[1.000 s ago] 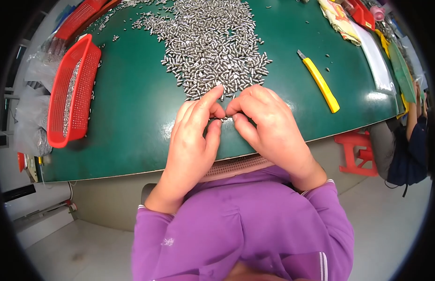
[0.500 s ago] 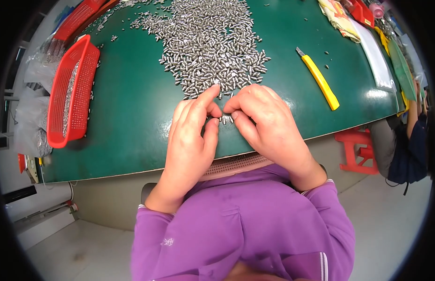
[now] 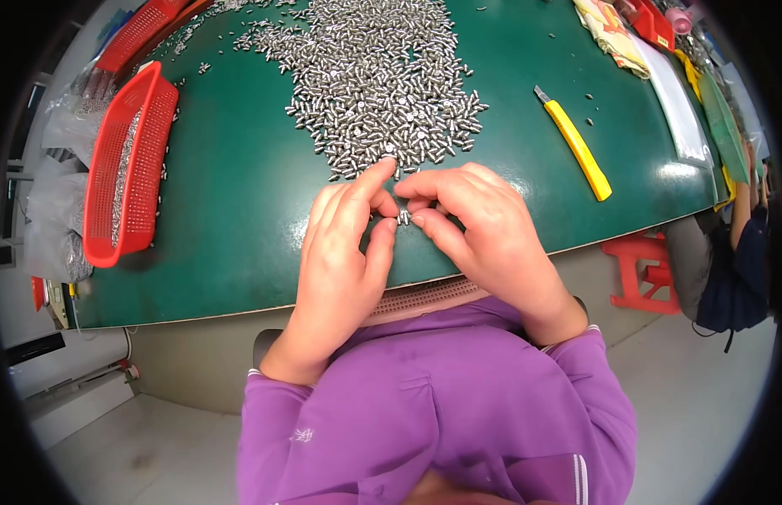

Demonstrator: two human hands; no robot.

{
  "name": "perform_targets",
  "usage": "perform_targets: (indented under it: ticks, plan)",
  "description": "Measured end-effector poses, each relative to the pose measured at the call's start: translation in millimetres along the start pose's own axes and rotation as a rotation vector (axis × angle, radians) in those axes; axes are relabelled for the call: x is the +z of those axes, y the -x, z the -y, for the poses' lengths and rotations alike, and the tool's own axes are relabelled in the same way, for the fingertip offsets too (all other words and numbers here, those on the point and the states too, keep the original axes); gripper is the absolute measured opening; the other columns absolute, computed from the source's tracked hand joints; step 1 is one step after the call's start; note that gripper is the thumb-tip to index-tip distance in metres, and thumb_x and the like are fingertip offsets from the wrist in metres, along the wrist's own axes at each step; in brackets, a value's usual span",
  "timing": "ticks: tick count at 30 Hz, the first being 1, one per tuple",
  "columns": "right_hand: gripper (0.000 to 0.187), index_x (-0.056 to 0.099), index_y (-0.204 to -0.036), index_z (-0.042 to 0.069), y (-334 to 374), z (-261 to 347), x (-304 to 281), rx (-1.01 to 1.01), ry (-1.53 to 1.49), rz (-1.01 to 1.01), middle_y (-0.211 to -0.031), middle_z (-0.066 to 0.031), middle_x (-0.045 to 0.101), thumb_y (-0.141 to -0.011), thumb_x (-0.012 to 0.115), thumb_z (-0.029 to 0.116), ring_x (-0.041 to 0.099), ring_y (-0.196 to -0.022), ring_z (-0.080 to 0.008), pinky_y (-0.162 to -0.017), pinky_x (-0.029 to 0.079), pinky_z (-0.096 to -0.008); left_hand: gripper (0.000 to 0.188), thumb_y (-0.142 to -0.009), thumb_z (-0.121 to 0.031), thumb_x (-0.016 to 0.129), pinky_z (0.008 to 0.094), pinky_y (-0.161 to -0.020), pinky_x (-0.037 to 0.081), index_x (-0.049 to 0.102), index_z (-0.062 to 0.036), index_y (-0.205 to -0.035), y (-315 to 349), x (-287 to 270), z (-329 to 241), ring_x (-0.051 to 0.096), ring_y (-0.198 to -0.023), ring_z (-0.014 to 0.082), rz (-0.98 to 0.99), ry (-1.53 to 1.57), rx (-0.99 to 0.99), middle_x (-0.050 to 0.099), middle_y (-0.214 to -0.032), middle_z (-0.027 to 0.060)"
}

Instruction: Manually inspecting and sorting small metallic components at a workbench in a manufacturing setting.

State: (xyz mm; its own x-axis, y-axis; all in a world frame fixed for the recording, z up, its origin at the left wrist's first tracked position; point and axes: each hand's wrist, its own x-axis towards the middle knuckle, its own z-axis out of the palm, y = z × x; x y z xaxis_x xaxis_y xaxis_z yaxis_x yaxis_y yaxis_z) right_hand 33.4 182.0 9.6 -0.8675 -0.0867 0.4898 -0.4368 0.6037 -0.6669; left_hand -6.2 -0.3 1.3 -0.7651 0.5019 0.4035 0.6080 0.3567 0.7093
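Small shiny metal pins with pointed ends lie in a large pile (image 3: 383,93) on the green tabletop, spreading toward me. A few loose metal pins (image 3: 404,217) sit in the narrow gap between my two thumbs. My left hand (image 3: 340,227) is beside them, index finger stretched to the near edge of the pile, thumb apart and other fingers partly bent. Opposite, my right hand (image 3: 475,210) has its thumb tip at these pins and its index finger reaching over them, with a gap between. The undersides of both hands are hidden.
A yellow utility knife (image 3: 576,151) lies to the right, blade exposed. On the left stands a red perforated basket (image 3: 147,168) holding small metal parts. Clear plastic sheets (image 3: 673,109) lie at the right edge. Another person's dark sleeve (image 3: 736,278) and a red stool (image 3: 643,269) are beyond.
My right index finger has straightened and moved slightly left over the gap. The loose pins between my thumbs are closer together. My left hand has barely moved.
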Motion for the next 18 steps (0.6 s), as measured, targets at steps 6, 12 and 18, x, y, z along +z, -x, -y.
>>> perform_targets:
  ticks: [6, 12, 18]
  plan:
    - [0.037, 0.066, -0.119, 0.006, 4.3, -3.0, 5.5, 0.051, -0.034, -0.071, -0.094, -0.0066, 0.072, -0.084, 0.074, 0.000, 0.066, -0.080, -0.0224, -0.074, 0.052, -0.0351, 0.060, -0.082, 0.013, 0.065, 0.0399, -0.088, 0.049, 0.056, -0.0029, -0.139, -0.3, 0.4, -1.1, 0.059, -0.095, 0.0266, 0.000, -0.005, -0.012, 0.063, -0.094, 0.0078]
    - [0.040, 0.062, -0.124, 0.005, 8.2, 3.2, -1.9, 0.064, -0.003, -0.001, -0.095, -0.0089, 0.069, -0.085, 0.070, -0.001, 0.065, -0.085, -0.0287, -0.079, 0.052, -0.0415, 0.061, -0.082, 0.013, 0.065, 0.0398, -0.088, 0.049, 0.055, -0.0031, -0.140, 0.2, 0.1, -0.9, 0.059, -0.094, 0.0264, 0.000, -0.003, -0.015, 0.063, -0.094, 0.0076]
    - [0.047, 0.060, -0.127, 0.005, 5.8, -0.4, -1.1, -0.013, -0.038, 0.018, -0.097, -0.0090, 0.068, -0.082, 0.069, -0.006, 0.065, -0.084, -0.0279, -0.076, 0.053, -0.0402, 0.061, -0.082, 0.013, 0.065, 0.0399, -0.087, 0.049, 0.055, -0.0028, -0.140, -0.6, -0.4, -2.4, 0.059, -0.094, 0.0266, 0.000, -0.005, -0.010, 0.063, -0.093, 0.0077]
